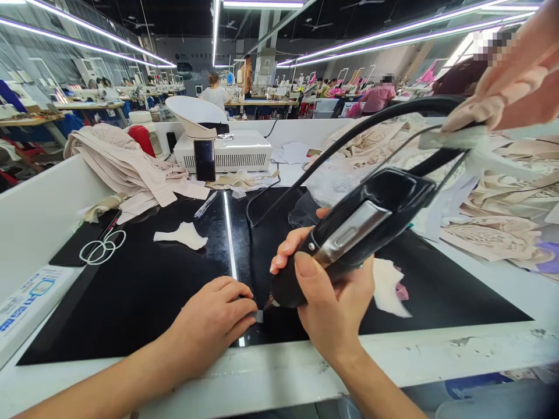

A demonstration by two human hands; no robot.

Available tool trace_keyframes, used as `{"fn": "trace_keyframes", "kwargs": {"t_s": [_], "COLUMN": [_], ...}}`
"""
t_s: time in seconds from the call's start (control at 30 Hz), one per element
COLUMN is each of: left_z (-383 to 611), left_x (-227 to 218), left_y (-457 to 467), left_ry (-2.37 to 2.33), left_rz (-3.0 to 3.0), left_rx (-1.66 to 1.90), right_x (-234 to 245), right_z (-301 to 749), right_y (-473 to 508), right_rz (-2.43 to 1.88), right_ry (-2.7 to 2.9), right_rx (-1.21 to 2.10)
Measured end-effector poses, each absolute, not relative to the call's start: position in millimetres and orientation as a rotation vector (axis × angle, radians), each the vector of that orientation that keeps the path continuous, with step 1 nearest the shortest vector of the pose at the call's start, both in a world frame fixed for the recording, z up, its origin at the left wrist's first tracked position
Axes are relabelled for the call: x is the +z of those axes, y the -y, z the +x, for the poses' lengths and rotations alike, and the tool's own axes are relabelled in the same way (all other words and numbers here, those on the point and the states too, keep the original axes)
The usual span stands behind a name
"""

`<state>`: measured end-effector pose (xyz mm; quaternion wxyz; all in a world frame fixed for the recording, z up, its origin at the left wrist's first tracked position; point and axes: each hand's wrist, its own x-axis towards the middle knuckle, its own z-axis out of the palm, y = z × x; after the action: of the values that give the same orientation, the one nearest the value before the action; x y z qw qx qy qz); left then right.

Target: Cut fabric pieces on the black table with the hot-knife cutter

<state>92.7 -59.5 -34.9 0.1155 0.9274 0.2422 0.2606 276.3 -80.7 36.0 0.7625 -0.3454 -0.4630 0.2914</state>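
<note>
My right hand (332,297) is wrapped around a black corded handheld tool (349,233) with a silver strip along its side. The tool tilts down to the left, and its thin metal tip (271,302) points at the black mat (144,314). Close to that tip, my left hand (218,314) rests low over the mat, fingers pressed together on a small greyish piece (259,316). What the piece is cannot be made out. From the tool's rear, a thick black cable (371,122) arches back over the table.
Another person's hand (510,93) reaches in at upper right with whitish material. Cream cloth scraps (181,235) lie on the mat. Behind stand a white vented box (231,150) and a phone (204,160). Beige fabric pieces (117,157) are heaped left, lace pieces (489,233) right.
</note>
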Motion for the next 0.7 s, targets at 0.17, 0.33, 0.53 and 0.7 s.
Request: {"fn": "trace_keyframes", "kwargs": {"t_s": [0.17,0.33,0.53,0.7], "left_z": [94.6,97.1,95.4,91.8], "left_x": [-34.9,-35.4,-34.0,-34.8], "left_y": [60.1,60.5,63.5,68.0], "left_ry": [-0.711,-0.691,-0.638,-0.603], "left_rz": [2.732,2.789,2.883,2.884], "left_rx": [0.781,0.805,0.868,0.924], "right_x": [34.0,32.1,30.8,31.3], "right_z": [274.7,274.9,275.9,277.1], "right_y": [82.4,82.4,81.9,82.3], "right_rz": [-0.733,-0.711,-0.728,-0.739], "right_ry": [1.027,1.027,1.030,1.046], "right_rx": [0.631,0.650,0.623,0.624]}}
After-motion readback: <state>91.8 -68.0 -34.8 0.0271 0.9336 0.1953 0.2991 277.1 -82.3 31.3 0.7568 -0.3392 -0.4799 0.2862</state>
